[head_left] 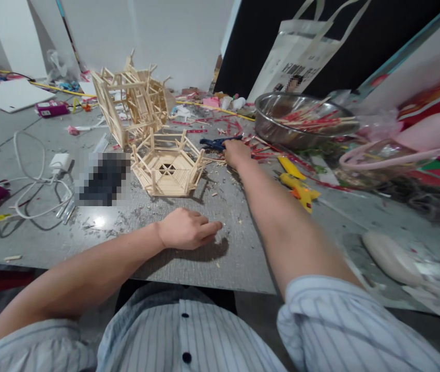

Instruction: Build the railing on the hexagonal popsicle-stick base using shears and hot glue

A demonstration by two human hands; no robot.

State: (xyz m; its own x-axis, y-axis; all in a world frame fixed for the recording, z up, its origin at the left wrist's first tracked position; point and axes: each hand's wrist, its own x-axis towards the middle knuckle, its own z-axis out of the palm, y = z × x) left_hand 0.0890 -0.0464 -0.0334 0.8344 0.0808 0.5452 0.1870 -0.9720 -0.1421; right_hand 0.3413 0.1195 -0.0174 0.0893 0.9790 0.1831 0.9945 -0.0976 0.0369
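My left hand [188,229] is closed just above the near part of the grey table, its fingers curled together; whatever they may hold is hidden. Farther out, my right hand [238,152] is closed at the right end of dark blue pliers [215,144], and its fingertips are partly hidden. Between and left of my hands sits a hexagonal wooden-stick frame [169,178] with a slatted floor and short posts. Behind it stands a taller stick structure [130,103], joined from many thin pieces. Loose sticks and red scraps lie around the pliers.
A yellow glue gun [299,191] lies right of my right forearm. Behind it, a steel bowl [282,129] holds red-tipped sticks. To the left are a blurred-out dark object [105,178], a white charger [60,163] and its looped cable. A pink-handled basket [390,161] is at right.
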